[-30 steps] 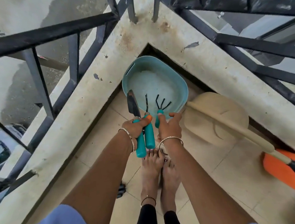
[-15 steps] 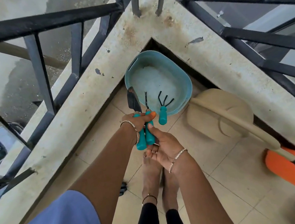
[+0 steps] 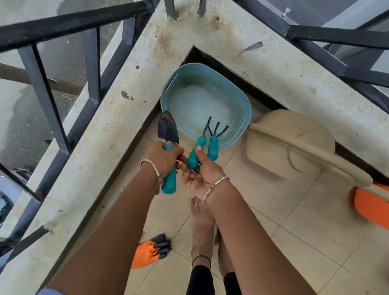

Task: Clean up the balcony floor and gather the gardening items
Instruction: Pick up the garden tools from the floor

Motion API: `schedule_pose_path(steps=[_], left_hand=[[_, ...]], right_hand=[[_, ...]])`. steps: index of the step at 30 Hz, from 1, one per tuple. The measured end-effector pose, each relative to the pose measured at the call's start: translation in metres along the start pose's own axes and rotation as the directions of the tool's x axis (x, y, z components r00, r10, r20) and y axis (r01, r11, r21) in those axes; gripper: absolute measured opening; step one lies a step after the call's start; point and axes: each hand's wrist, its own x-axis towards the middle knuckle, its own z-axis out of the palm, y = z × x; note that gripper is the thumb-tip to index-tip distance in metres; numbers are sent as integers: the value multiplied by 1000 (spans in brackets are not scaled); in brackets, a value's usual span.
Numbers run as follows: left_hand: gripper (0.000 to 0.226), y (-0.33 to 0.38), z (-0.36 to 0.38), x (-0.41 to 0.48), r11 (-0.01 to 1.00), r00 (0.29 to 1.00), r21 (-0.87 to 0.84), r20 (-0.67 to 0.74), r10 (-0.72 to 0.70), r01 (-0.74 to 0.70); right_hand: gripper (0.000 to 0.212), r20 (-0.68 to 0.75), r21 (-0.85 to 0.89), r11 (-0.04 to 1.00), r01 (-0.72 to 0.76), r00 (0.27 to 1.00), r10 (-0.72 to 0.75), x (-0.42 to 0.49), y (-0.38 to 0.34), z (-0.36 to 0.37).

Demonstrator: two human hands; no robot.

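- A dark metal railing (image 3: 42,90) stood on a stained concrete ledge (image 3: 107,131) that made a V-shaped corner around the tiled balcony floor (image 3: 291,244).
- An orange glove (image 3: 151,251) with black fingertips lay on the tiles beside the ledge, just left of the person's bare feet (image 3: 200,219).
- The left hand (image 3: 166,159), a bangle on its wrist, was wrapped in a fist round the teal handle of a trowel (image 3: 167,131). The trowel's long axis ran almost straight up the view: its dark blade pointed away toward the corner, and the butt of the handle pointed back toward the person.
- The right hand (image 3: 200,172) lay palm up, close beside the left. Its thumb pinched the teal handle of a narrow hand tool (image 3: 195,157) against loosely curled fingers. That tool slanted up and to the right, its thin dark head reaching over the basket's near rim.
- A hand rake (image 3: 213,149) leaned over the same rim, free of both hands. Its teal handle hung outside toward the person and its bent black tines pointed into the basket.
- The teal plastic basket (image 3: 246,109) sat on the floor, tucked into the corner.
- A beige dustpan (image 3: 290,148) lay just right of the basket, its long handle running down to the right.
- An orange brush (image 3: 378,211) with a black handle lay at the right edge.
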Motion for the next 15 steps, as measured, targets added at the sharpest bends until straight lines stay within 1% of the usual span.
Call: schedule_pose_path(steps=[3, 5, 8, 12, 15], left_hand=[[16, 6, -6, -1, 999, 998, -28, 54, -26, 28], [13, 11, -8, -1, 999, 998, -34, 62, -26, 28], [16, 17, -9, 1, 1000, 997, -9, 71, -5, 6], [15, 25, -8, 3, 999, 998, 15, 57, 32, -33], [15, 29, -5, 5, 997, 998, 54, 36, 50, -52]], right_hand=[[30, -17, -46, 999, 27, 999, -28, -1, 1, 2], [27, -32, -70, 996, 56, 998, -59, 0, 1, 1], [26, -34, -72, 995, 68, 997, -70, -1, 2, 0], [26, -19, -40, 998, 54, 998, -55, -8, 7, 1], [27, -9, -71, 996, 60, 998, -61, -11, 14, 2]])
